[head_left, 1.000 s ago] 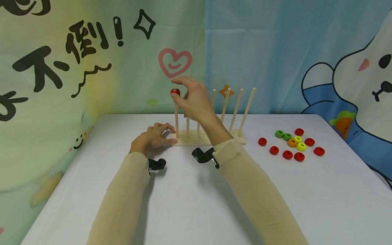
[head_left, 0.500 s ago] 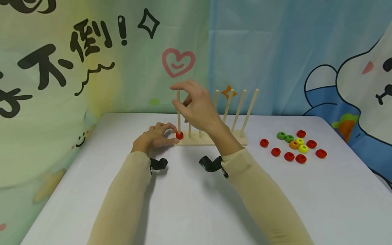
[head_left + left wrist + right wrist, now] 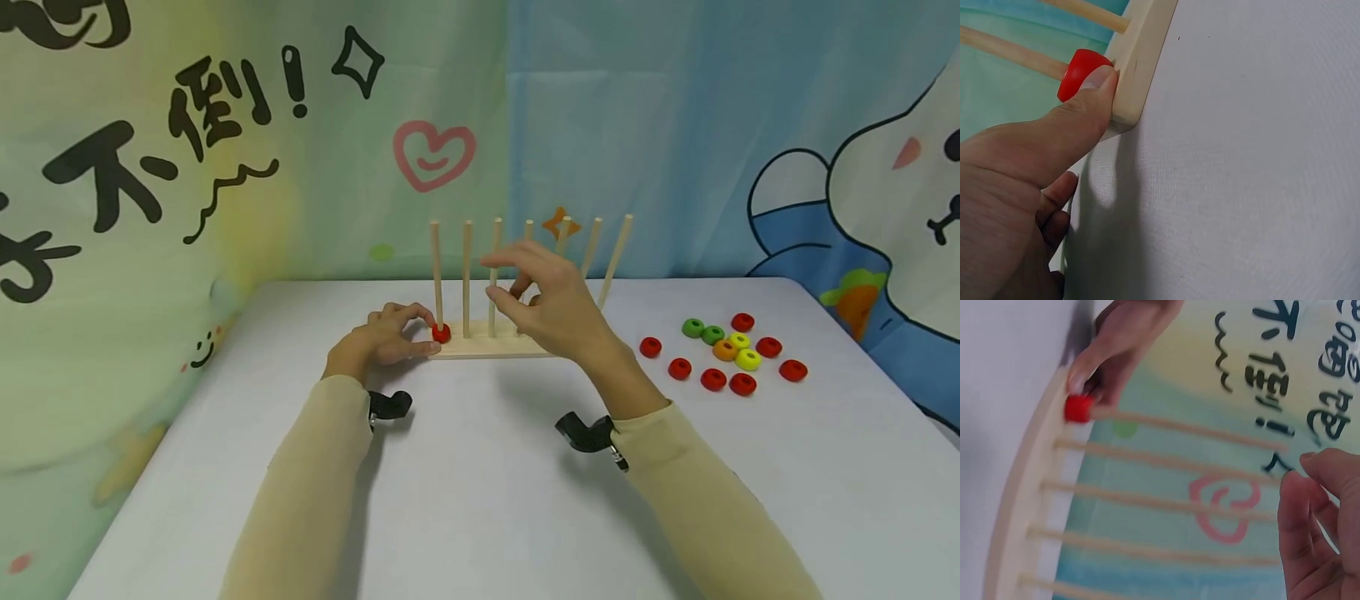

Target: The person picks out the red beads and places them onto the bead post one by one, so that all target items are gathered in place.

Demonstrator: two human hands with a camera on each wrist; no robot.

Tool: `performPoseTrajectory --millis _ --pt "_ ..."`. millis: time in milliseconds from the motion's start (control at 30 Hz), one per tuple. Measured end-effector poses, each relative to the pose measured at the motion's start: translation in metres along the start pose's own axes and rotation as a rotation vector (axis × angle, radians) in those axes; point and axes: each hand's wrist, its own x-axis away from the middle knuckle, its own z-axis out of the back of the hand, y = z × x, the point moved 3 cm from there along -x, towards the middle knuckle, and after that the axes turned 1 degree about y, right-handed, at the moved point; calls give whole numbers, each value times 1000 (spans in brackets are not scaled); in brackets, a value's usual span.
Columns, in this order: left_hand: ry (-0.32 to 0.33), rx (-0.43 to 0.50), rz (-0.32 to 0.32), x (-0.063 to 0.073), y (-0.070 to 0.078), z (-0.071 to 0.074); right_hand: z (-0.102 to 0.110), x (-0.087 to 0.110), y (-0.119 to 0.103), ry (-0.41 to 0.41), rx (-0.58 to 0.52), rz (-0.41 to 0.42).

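A wooden peg stand (image 3: pixel 491 347) with several upright pegs stands at the back of the table. One red bead (image 3: pixel 441 334) sits at the foot of its leftmost peg. My left hand (image 3: pixel 378 335) holds the stand's left end between thumb and forefinger; in the left wrist view the thumb (image 3: pixel 1088 109) lies on the base, against the bead. My right hand (image 3: pixel 555 302) hovers in front of the middle pegs, fingers loosely bent and apart from the thumb, holding nothing. It partly hides the pegs on the right and the base's right end.
Loose beads lie right of the stand: several red beads (image 3: pixel 713 380), two green beads (image 3: pixel 693 327), two yellow beads (image 3: pixel 747 359) and an orange bead (image 3: pixel 724 350). A printed curtain (image 3: pixel 615 125) hangs behind the white table (image 3: pixel 480 483).
The red bead dropped from the top of the leftmost peg to its foot. My right hand released it, then moved right and down, away from that peg. The left hand stayed in place.
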Motion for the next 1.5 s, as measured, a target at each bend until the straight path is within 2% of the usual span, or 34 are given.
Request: performPoseTrajectory --millis 300,667,833,967,1233,1500 --pt "-12 6 -6 2 -2 2 21 21 17 -7 36 -18" --pt "-15 8 11 -1 -5 -1 32 42 28 -40 111 -53" --pt "-14 0 1 0 -5 -2 35 57 36 -39 100 -60" --pt "-12 14 11 3 -7 -1 34 70 42 -63 93 -100" --pt "-25 25 -4 4 -8 -2 47 90 53 -85 156 -190" --pt "-3 19 -27 1 -4 0 63 102 62 -95 248 -192"
